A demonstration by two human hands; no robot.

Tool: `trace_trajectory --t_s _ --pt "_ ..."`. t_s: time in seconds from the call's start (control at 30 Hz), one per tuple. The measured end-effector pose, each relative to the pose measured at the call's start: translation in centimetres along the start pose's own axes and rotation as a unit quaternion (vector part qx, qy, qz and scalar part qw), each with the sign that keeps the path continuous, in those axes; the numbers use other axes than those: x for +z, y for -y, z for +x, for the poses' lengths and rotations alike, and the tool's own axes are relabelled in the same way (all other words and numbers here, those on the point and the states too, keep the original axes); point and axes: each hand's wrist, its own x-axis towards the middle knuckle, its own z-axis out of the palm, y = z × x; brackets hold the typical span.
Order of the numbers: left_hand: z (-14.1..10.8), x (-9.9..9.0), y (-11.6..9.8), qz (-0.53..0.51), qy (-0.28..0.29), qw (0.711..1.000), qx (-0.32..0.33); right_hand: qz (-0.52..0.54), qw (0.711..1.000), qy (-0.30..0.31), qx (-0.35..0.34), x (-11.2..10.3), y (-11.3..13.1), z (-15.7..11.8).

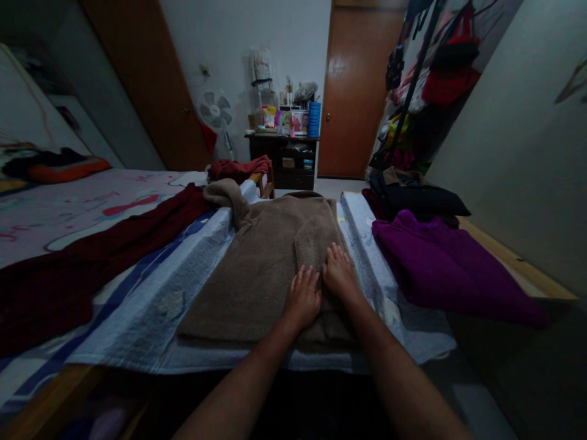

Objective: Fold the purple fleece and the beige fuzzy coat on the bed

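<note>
A brown fleece garment (247, 275) lies spread on a light blue quilted cloth (183, 293). Its right side is folded inward, with a sleeve lying over the body; the other sleeve (227, 194) sticks out at the far left. My left hand (303, 297) rests flat on the fleece near its middle, fingers stretched out. Just to the right, my right hand (338, 269) lies on the folded sleeve part, its fingers also extended. Neither hand grips anything.
A folded purple garment (440, 263) sits on the right, in front of a stack of dark folded clothes (417, 192). Dark red clothing (105, 250) stretches across the bed (68, 214) on the left. Behind are a fan (215, 110), a dark cabinet (282, 162) and a door (355, 91).
</note>
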Motion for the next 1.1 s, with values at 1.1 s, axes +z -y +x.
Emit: trace_trajectory --t_s 1.1 --pt "0.1 -0.3 -0.2 -0.018 0.011 1.000 -0.008 -0.021 1.000 -0.006 0.018 3.3 -1.1 0.4"
